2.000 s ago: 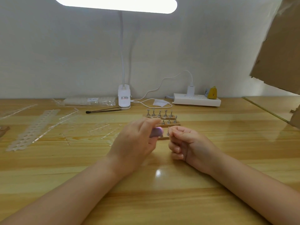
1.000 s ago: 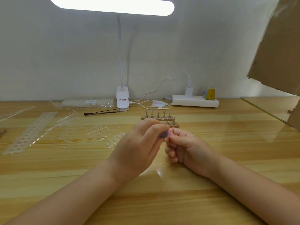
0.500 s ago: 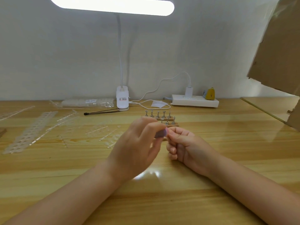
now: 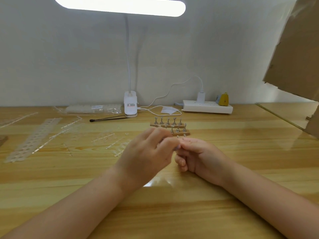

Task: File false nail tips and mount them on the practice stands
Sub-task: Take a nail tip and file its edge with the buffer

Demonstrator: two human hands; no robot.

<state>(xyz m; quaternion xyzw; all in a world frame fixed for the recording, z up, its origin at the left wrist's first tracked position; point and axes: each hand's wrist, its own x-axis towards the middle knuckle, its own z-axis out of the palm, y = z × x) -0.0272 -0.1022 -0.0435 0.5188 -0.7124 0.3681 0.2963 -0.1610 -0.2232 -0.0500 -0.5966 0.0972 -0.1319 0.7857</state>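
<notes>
The small clear false nail tip (image 4: 178,147) is pinched in the right hand (image 4: 198,156) grip, left hand (image 4: 146,157) pinching a barely visible purple file against it, wooden-based metal practice stands (image 4: 172,125) just beyond on the worktop.

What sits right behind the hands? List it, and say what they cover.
Two wooden practice stands with metal holders sit on the table. The left hand and right hand hide the front stand's near-left end.
</notes>
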